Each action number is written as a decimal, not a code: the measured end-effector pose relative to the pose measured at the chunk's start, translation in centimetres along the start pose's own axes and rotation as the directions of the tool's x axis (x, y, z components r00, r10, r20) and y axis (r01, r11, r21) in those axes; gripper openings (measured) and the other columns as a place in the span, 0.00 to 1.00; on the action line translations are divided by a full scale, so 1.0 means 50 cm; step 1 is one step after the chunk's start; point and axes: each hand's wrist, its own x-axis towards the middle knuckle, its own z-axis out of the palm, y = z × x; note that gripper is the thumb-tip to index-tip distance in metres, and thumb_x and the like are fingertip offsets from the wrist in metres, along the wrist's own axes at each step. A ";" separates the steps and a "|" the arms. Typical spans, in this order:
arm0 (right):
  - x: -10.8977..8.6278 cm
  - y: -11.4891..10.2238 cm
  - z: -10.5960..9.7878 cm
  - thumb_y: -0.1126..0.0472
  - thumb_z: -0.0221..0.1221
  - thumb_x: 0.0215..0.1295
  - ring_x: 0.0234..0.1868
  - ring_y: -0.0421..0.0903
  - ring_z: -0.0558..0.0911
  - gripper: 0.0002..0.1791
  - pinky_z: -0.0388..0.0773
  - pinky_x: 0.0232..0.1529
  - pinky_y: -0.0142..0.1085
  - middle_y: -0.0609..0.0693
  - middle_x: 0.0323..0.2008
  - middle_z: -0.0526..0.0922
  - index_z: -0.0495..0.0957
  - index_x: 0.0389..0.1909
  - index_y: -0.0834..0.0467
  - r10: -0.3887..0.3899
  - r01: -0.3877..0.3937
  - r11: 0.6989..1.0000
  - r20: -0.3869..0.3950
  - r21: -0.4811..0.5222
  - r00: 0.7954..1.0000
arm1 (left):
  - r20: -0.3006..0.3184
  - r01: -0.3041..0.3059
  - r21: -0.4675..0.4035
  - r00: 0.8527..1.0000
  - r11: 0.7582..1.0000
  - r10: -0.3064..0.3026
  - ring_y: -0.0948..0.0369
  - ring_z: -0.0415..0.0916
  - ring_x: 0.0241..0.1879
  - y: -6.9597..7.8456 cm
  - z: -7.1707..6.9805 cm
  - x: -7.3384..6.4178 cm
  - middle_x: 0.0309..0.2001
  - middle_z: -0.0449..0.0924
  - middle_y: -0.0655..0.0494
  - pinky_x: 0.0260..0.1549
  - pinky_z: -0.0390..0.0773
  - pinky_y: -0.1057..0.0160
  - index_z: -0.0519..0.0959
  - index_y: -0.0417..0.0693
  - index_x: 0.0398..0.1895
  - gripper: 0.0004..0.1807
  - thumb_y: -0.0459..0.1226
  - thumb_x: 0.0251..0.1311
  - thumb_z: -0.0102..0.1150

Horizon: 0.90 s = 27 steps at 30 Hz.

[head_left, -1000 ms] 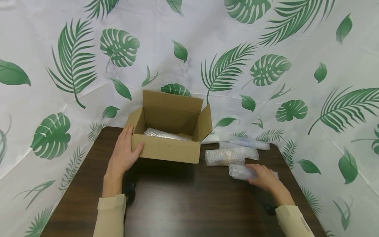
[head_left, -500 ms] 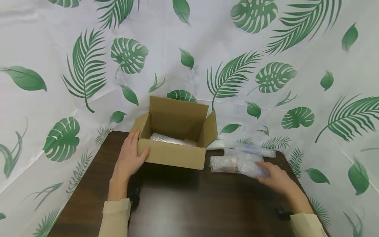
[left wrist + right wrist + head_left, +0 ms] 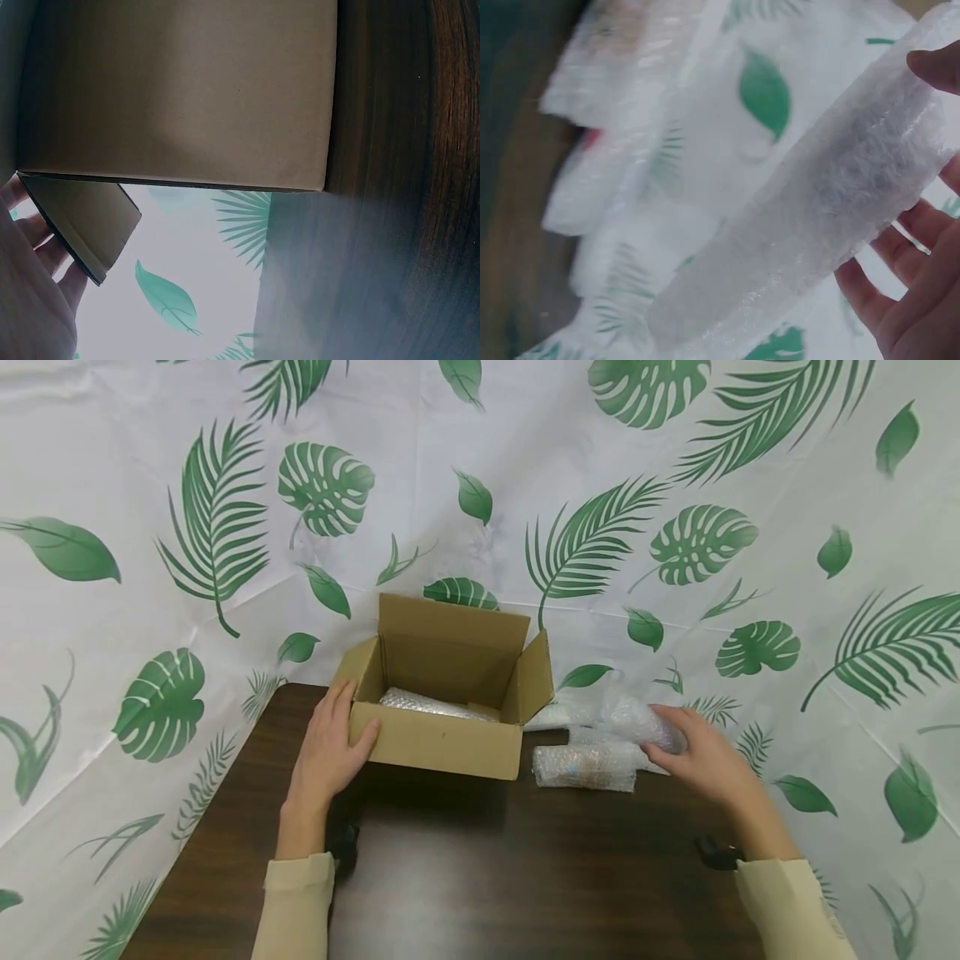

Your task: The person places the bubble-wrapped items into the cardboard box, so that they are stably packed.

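An opened cardboard box (image 3: 435, 739) stands toward the back of the table, its flaps up or folded outward. My left hand (image 3: 326, 752) holds its front left corner, thumb on the front flap and fingers along the left flap (image 3: 97, 225). Inside lies a bubble-wrapped item (image 3: 427, 703), partly hidden by the front wall. My right hand (image 3: 701, 752) grips one end of a bubble-wrapped roll (image 3: 810, 195), thumb on one side and fingers on the other. The roll is raised and tilted above other wrapped packages (image 3: 585, 767) right of the box.
A dark wooden table (image 3: 555, 868) lies under everything. Another clear-wrapped package (image 3: 551, 717) sits close to the box's right side. A white leaf-print sheet (image 3: 480, 485) hangs just behind the table and to its sides.
My right hand has lifted the bubble-wrapped roll off the table and carried it up and back over the other packages. The left hand stays on the box corner. The head view has shifted slightly.
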 end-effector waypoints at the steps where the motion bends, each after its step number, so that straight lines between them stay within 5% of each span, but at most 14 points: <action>1: 0.006 -0.008 -0.008 0.43 0.68 0.72 0.68 0.69 0.75 0.39 0.72 0.63 0.72 0.66 0.69 0.76 0.71 0.76 0.59 0.003 -0.003 1.000 0.004 0.007 1.000 | 0.000 0.000 -0.001 1.000 1.000 0.000 0.35 0.56 0.81 0.000 0.000 0.000 0.83 0.57 0.34 0.79 0.57 0.33 0.57 0.39 0.85 0.43 0.52 0.76 0.57; 17: 0.116 -0.163 -0.101 0.46 0.70 0.70 0.62 0.62 0.77 0.38 0.79 0.56 0.64 0.61 0.65 0.78 0.73 0.76 0.56 -0.117 0.117 0.993 -0.144 -0.007 0.983 | 0.002 0.006 0.002 1.000 1.000 -0.006 0.34 0.56 0.81 -0.004 0.000 0.004 0.82 0.57 0.34 0.78 0.57 0.32 0.57 0.41 0.85 0.43 0.52 0.76 0.56; 27: 0.171 -0.279 -0.102 0.50 0.67 0.74 0.64 0.63 0.78 0.35 0.76 0.61 0.64 0.61 0.64 0.79 0.71 0.78 0.51 -0.298 0.272 0.954 -0.276 -0.130 0.914 | -0.001 -0.001 0.003 1.000 1.000 0.001 0.35 0.57 0.81 -0.005 0.001 0.006 0.83 0.57 0.35 0.78 0.58 0.32 0.58 0.41 0.85 0.43 0.52 0.76 0.56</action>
